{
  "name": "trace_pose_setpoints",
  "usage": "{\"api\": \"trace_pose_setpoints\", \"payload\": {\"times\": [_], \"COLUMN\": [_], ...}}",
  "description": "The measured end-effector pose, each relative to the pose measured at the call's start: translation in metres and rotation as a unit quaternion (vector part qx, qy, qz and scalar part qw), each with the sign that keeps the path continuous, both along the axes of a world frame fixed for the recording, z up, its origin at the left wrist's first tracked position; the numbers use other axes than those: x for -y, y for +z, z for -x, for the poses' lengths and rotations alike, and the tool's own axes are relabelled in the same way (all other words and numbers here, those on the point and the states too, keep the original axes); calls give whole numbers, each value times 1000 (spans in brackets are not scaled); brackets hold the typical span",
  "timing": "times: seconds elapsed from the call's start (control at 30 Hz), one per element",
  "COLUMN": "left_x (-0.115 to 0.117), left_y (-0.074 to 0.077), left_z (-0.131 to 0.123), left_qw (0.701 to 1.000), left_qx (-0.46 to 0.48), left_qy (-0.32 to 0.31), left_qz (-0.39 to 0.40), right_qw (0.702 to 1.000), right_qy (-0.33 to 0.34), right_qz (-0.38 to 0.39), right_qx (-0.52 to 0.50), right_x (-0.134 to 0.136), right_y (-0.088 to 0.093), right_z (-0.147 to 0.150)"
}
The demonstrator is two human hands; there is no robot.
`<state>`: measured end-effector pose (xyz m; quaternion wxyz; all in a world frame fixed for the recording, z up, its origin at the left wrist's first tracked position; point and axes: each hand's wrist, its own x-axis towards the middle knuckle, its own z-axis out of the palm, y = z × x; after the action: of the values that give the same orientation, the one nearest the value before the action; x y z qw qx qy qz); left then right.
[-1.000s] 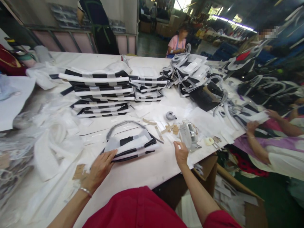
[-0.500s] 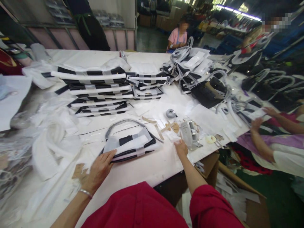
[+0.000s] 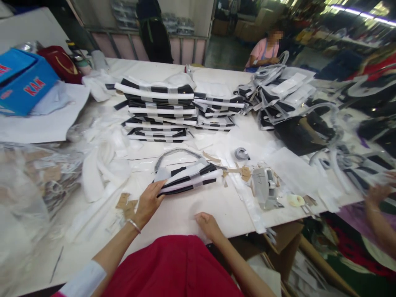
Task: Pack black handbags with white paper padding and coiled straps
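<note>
A black handbag (image 3: 192, 177) wrapped in white and clear packing material lies in front of me, tipped up so its striped bottom faces me. Its wrapped handle (image 3: 177, 152) arches away on the far side. My left hand (image 3: 151, 204) grips the bag's near left corner, fingers closed over the edge. Apart from the bag, my right hand (image 3: 208, 226) is low over the table's front, fingers curled together; whatever is between them is too small to make out. To the right stands a grey tape dispenser (image 3: 262, 187), with a coiled grey strap (image 3: 241, 154) behind it.
Wrapped bags (image 3: 157, 111) are stacked at the back, and a looser heap of bags (image 3: 281, 90) stands to their right. White padding (image 3: 97, 169) and a blue box (image 3: 31, 82) lie left. A co-worker's hand (image 3: 379, 194) shows at the right. Cardboard boxes (image 3: 287, 237) stand below the table edge.
My right hand has moved left, away from the tape dispenser, towards my front. The handbag has been tipped so its bottom shows more. My view has swung left.
</note>
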<state>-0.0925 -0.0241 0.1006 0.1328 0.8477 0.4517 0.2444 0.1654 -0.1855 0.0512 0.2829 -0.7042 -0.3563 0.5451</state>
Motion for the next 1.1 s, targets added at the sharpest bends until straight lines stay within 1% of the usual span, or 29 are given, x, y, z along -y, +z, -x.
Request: {"api": "trace_pose_setpoints", "payload": {"times": [0.03, 0.07, 0.17, 0.23, 0.3, 0.33, 0.37, 0.4, 0.5, 0.53, 0.6, 0.7, 0.8, 0.87, 0.93, 1.03, 1.07, 1.1], "left_x": [0, 0, 0, 0, -1, -1, -2, -2, -2, -2, 0, 3, 2, 2, 4, 16, 21, 27], "left_y": [1, 1, 1, 1, 2, 2, 3, 4, 4, 3, 0, -4, -6, -9, -13, -26, -33, -39], "left_z": [0, 1, 2, 3, 3, 3, 4, 4, 7, 8, 10, 8, -2, -11, -21, -32, -34, -35], "left_qw": [1000, 1000, 998, 995, 990, 987, 983, 980, 975, 974, 974, 979, 986, 991, 993, 990, 987, 984], "left_qx": [8, 16, 46, 73, 101, 113, 123, 132, 149, 152, 155, 153, 137, 126, 115, 81, 70, 61], "left_qy": [10, 18, 41, 60, 86, 100, 113, 124, 142, 143, 140, 118, 80, 38, -20, -112, -139, -161], "left_qz": [8, 14, 26, 37, 54, 63, 70, 77, 88, 89, 85, 69, 44, 30, 16, -15, -28, -39], "right_qw": [999, 997, 990, 984, 977, 975, 974, 976, 974, 973, 974, 978, 977, 972, 954, 910, 902, 902], "right_qy": [47, 79, 120, 150, 185, 192, 184, 160, 43, 22, 24, 52, 61, 79, 125, 230, 264, 295], "right_qz": [-11, -18, 0, 9, -4, -11, -13, -10, 14, 16, 10, -6, 4, 19, 28, 31, 31, 34], "right_qx": [-1, 10, 70, 97, 107, 114, 128, 149, 221, 230, 224, 203, 203, 222, 271, 344, 340, 313], "right_x": [3, 4, 1, -9, -24, -32, -40, -47, -60, -61, -57, -42, -30, -28, -29, -30, -31, -31], "right_y": [-3, -6, -7, -5, -1, 1, 3, 4, 7, 7, 6, 2, -2, 0, 9, 34, 45, 56], "right_z": [7, 11, 8, 5, 7, 10, 13, 14, 9, 4, -6, -11, 0, 10, 18, 20, 18, 16]}}
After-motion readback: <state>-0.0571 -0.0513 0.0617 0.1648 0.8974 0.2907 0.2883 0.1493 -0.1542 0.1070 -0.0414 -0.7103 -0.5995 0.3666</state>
